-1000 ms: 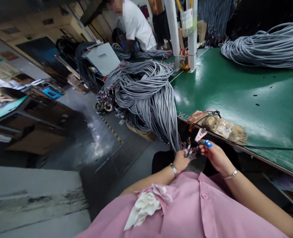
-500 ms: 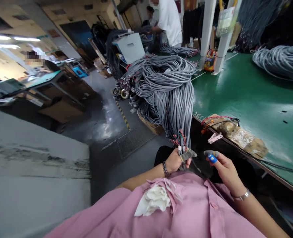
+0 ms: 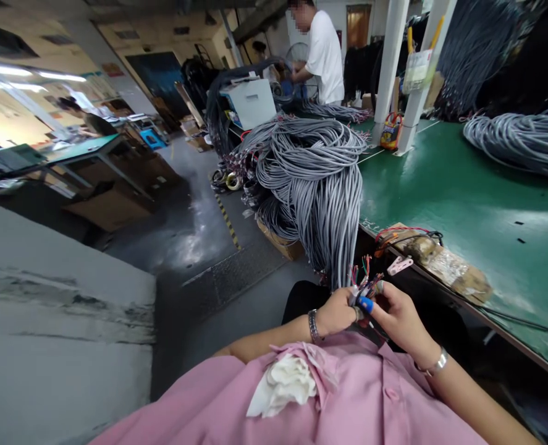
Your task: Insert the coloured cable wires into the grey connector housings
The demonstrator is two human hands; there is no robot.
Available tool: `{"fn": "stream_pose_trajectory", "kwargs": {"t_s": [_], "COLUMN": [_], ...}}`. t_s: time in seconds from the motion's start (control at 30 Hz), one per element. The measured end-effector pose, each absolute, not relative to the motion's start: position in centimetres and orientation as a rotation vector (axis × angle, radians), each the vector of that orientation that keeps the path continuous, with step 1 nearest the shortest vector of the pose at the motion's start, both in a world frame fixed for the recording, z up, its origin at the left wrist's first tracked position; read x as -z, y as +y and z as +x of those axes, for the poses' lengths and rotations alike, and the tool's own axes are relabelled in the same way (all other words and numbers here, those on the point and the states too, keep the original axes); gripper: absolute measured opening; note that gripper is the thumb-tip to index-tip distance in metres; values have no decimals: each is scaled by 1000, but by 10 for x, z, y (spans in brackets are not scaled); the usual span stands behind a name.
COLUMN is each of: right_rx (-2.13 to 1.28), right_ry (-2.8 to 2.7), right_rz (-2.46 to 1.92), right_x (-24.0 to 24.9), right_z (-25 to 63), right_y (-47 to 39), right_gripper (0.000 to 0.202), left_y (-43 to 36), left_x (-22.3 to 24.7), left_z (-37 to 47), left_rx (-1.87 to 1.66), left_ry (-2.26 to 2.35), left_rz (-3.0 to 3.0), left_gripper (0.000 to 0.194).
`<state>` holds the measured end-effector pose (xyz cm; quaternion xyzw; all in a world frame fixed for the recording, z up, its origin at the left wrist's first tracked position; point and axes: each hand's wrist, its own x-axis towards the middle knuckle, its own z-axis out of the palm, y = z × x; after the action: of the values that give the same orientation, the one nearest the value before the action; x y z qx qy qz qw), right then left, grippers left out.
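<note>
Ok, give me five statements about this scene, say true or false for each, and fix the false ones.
1. The left hand holds grey cable ends with thin multicoloured wires. True.
2. The right hand has a bright blue covering on its thumb. True.
3. The pale pink clip is in the right hand. False: neither hand holds it; it is by the tape-wrapped wooden board.
4. The large coil of grey cable at picture right lies on the floor. False: it lies on the glossy green tabletop.
5. A person in the background wears a white short-sleeved top. True.
</note>
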<state>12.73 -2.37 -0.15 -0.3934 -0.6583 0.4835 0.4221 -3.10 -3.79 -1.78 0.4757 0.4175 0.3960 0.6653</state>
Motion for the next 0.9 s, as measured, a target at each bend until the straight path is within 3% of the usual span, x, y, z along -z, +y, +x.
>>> {"fn": "stream_pose_trajectory", "kwargs": {"t_s": [0.17,0.43,0.57,0.7,0.9], "right_rx": [-1199,-1057,-1002,-1049,-1285], "right_ry": [-1560,-1417,-1719,-1876,-1498], "right_rz": [-1045,-1175,-1055,-921,-1005], "right_x": [7,23,6,-8,8], "right_z": [147,187,181,164,159], "right_y": [-29,-27,-24,-23,-28], "right_gripper": [13,21,18,17,12], "left_y": [-37,-33,-25,-16,-17], "left_x": [9,6,0,4,7], "left_z": [-23,-41,-49,-31,-20], "left_rx": [-895,-1244,-996,-1025,-806], "left_ry": [820,892,980,1020,943], "left_rz": [1024,754,901,952,1129], "left_gripper": [32,31,34,37,44]}}
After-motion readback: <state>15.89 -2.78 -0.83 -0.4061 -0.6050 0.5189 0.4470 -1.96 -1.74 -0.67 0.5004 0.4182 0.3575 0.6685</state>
